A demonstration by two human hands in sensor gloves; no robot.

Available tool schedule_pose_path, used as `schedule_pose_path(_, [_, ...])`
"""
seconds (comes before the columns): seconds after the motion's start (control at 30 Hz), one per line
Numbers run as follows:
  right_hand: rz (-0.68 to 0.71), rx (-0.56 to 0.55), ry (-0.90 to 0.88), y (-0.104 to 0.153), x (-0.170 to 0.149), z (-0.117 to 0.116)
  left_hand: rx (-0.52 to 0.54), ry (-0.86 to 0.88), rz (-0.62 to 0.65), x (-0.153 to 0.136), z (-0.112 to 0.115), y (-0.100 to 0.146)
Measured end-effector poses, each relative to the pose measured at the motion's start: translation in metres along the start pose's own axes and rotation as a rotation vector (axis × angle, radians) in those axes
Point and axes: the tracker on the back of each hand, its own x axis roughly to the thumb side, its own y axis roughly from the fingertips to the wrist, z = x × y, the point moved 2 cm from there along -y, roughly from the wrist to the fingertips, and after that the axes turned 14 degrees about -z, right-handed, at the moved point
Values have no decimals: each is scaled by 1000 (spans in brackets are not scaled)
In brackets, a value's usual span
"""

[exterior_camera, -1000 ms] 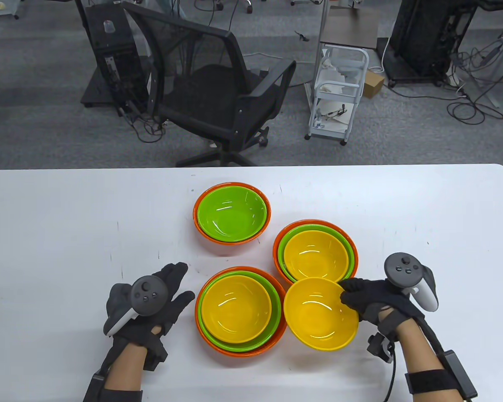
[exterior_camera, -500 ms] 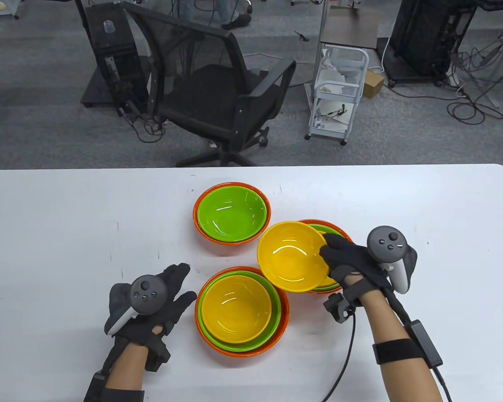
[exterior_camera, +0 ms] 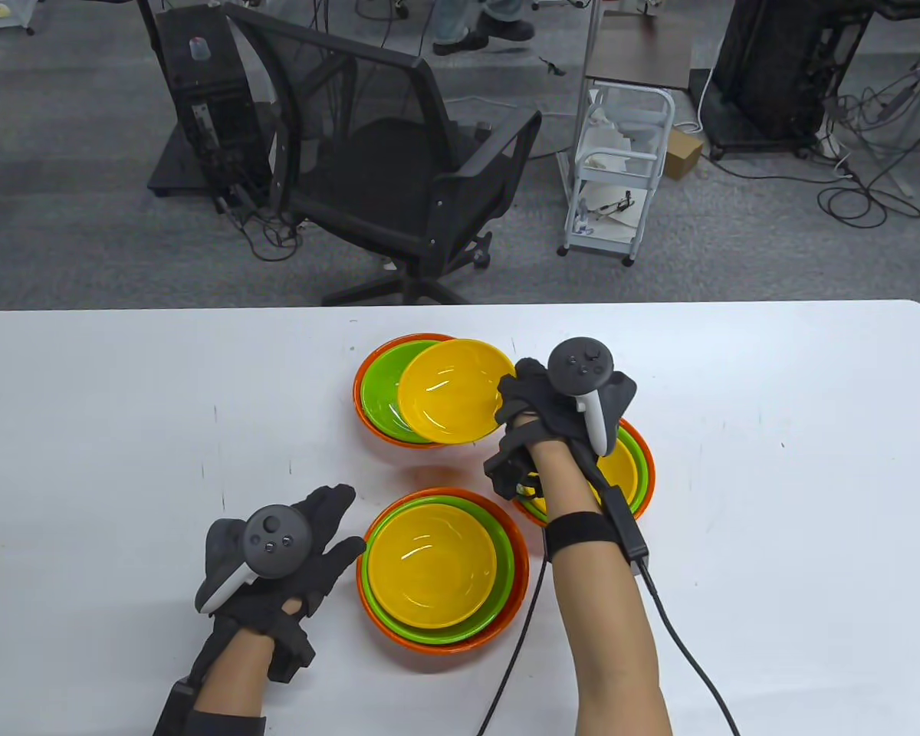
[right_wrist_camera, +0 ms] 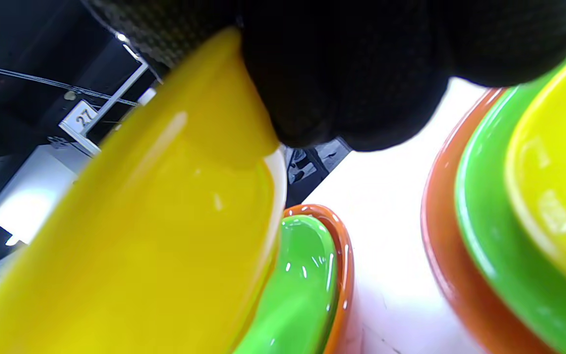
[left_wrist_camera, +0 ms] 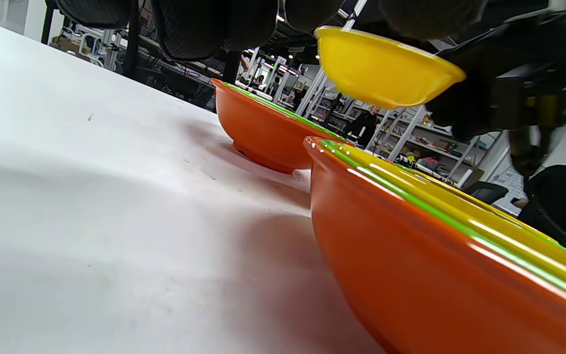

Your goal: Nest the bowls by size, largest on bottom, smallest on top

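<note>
My right hand (exterior_camera: 517, 399) pinches the rim of a yellow bowl (exterior_camera: 448, 391) and holds it tilted in the air over the far stack, a green bowl (exterior_camera: 379, 399) nested in an orange bowl (exterior_camera: 360, 387). The held bowl (left_wrist_camera: 381, 69) hangs above that stack in the left wrist view, and fills the left of the right wrist view (right_wrist_camera: 130, 236). A near stack (exterior_camera: 441, 571) of orange, green and yellow bowls stands beside my left hand (exterior_camera: 326, 537), which rests open on the table. A third stack (exterior_camera: 636, 475) lies partly under my right forearm.
The white table (exterior_camera: 774, 460) reaches to all sides of the bowls. Beyond its far edge stand a black office chair (exterior_camera: 399, 169) and a small white cart (exterior_camera: 621, 176). A cable (exterior_camera: 521, 636) trails from my right wrist across the table.
My right hand has carried the yellow bowl from the front right, over the right stack, up and left to above the far green bowl. My left hand has barely moved.
</note>
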Motion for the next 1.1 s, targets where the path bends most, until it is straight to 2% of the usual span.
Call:
schedule_pose_path(0.23, [-63, -32, 126, -21, 11, -29, -9, -2, -5, 0, 2, -1])
schedule_pose_path(0.47, [-139, -10, 189, -33, 10, -43, 0, -1, -9, 0, 3, -1])
schedule_pose_path(0.93, [-122, 11, 276, -31, 14, -56, -4, -15, -24, -1, 2, -1])
schedule_pose_path(1.1, [-86, 11, 284, -24, 14, -48, -6, -26, -24, 0, 2, -1])
